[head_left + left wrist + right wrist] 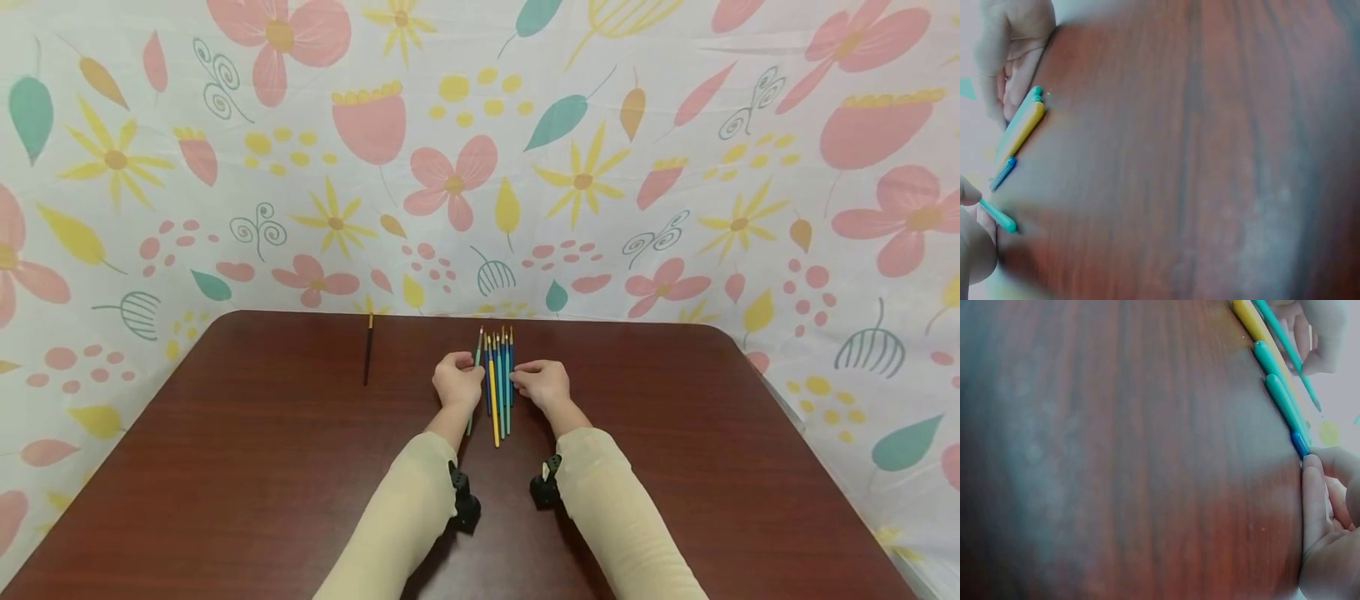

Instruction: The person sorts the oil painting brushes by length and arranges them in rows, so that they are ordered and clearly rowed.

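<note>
Where the floral backdrop (675,192) rises beyond the brush bundle (500,400), its margins are cut off in the head view. The table (262,475) supports the bundle; its near edge is out of view. My cream sleeves (405,517), nearer than the bundle, are cut off below. My left hand (457,387) is left of the bundle, my right hand (546,385) right of it. Overlap within the bundle prevents a reliable count; glare obscures its far end in the wrist views. A dark brush (368,354) lies well apart, left of the bundle. Beside the bundle, a green brush (470,423) is pinched by my left hand, which blocks its middle. At the bundle's right edge, a blue brush (1299,444) meets my right fingertips, held close together; I cannot tell whether they grip it.
</note>
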`<action>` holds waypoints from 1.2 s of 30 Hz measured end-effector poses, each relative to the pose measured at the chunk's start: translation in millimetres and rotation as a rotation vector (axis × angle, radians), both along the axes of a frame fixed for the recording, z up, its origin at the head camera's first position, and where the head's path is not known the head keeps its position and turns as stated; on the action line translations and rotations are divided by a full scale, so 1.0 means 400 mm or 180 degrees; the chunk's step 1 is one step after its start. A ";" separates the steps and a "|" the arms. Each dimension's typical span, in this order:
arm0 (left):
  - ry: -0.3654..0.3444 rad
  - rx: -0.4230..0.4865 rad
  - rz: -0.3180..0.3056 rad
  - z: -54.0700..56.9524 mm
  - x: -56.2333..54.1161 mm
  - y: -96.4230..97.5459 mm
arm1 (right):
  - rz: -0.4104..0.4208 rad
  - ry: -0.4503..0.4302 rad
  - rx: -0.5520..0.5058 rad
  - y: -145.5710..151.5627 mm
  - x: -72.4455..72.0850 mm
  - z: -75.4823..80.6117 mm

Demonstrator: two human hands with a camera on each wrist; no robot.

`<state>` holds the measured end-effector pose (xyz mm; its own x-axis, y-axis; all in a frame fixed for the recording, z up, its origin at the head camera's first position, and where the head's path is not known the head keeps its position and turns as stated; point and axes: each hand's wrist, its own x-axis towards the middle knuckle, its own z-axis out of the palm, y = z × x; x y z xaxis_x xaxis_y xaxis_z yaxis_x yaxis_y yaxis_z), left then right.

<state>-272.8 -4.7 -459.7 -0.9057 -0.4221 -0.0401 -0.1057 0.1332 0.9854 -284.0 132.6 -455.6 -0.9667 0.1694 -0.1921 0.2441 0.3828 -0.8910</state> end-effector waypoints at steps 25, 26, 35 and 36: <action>-0.0042 0.0885 0.0051 0.010 0.019 -0.057 | 0.0035 -0.0027 -0.0031 0.003 0.004 -0.005; -0.0056 0.0880 0.0050 0.009 0.021 -0.060 | 0.0037 -0.0026 -0.0029 0.003 0.004 -0.005; -0.0085 0.0733 0.0072 0.010 0.038 -0.100 | 0.0053 -0.0022 -0.0047 0.001 0.001 -0.004; -0.0081 0.0717 0.0071 0.011 0.040 -0.107 | 0.0054 -0.0015 -0.0048 0.001 0.001 -0.004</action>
